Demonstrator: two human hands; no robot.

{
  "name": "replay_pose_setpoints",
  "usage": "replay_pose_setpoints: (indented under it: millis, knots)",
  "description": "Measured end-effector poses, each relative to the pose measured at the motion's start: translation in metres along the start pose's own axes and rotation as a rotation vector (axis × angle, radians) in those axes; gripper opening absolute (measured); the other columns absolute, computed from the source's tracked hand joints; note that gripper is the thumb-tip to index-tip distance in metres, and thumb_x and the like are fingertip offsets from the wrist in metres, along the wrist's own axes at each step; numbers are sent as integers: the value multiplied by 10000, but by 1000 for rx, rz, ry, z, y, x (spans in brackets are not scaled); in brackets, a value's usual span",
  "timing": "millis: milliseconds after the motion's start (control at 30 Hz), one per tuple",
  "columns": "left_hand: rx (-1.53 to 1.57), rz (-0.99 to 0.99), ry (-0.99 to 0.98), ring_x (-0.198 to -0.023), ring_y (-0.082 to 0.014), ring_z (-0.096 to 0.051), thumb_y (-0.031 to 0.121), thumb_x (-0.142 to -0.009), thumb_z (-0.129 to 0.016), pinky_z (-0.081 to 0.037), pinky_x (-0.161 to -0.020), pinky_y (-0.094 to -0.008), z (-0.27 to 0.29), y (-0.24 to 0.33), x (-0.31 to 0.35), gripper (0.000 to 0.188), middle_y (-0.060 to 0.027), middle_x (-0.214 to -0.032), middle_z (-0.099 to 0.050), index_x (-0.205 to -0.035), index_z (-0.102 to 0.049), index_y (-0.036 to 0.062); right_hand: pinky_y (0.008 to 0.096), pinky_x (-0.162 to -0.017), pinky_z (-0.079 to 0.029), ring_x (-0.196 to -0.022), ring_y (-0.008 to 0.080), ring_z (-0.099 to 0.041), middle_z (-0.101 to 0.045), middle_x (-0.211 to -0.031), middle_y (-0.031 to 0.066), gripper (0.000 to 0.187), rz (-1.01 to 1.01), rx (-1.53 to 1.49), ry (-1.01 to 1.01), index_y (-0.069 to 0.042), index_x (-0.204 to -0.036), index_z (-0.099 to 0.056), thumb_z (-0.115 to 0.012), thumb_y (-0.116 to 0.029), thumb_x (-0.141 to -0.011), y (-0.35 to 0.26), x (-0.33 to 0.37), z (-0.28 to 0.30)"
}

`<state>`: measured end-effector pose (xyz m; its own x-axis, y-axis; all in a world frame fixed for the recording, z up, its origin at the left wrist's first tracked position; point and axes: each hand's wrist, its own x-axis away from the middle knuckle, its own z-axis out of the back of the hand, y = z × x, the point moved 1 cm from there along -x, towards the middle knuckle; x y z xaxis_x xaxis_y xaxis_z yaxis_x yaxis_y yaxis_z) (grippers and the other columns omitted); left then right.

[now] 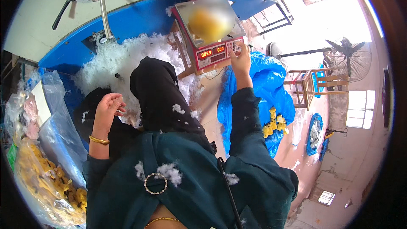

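My right hand (pixel 241 61) reaches forward with fingers apart, its fingertips at the keypad of a red electronic scale (pixel 216 54). The scale's red digits are lit. On its metal pan (pixel 186 15) rests a yellow thing (pixel 208 23), too blurred to name. My left hand (pixel 109 109), with a gold bangle (pixel 99 140) on the wrist, hangs above my lap at the left. Its fingers are curled in, thumb against them; whatever is between them, if anything, is hidden. Beside it lies a heap of white fluffy stuffing (pixel 121 59).
A machine with a blue panel (pixel 140 15) and a metal lever (pixel 104 12) stands ahead. Clear bags of yellow pieces (pixel 53 182) are at my left. At right lie a blue plastic sheet (pixel 271 80) and yellow pieces (pixel 274 123), with a wooden chair (pixel 303 87) and fan (pixel 348 59) beyond.
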<state>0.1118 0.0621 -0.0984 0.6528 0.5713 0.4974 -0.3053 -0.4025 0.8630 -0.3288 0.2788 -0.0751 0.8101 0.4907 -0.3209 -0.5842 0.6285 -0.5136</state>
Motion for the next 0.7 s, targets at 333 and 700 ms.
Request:
replay_pose_setpoints:
  millis: [333,700]
  knots:
    - [12,-8,-47,-726,-127,-616,243,-943,-575,-503,-623,-236,-14,-4,1,298,-71,-888,-635,-1146,-541,28,372,-822,-494,-965,302,-622,-619,-1058,150,491,266,99,-101,-46,-1153,-590,-759,-169,-709,-11,-78,-64]
    - [-861,-909,207,-941,-284,-610,23,-763,-667,-503,-798,-338,-38,94,15,484,-125,-1143,-571,-1228,-569,109,389,-684,-506,-818,295,-613,-610,-910,51,185,1164,-522,-694,-132,-885,-602,-618,-57,-717,-249,74,-38]
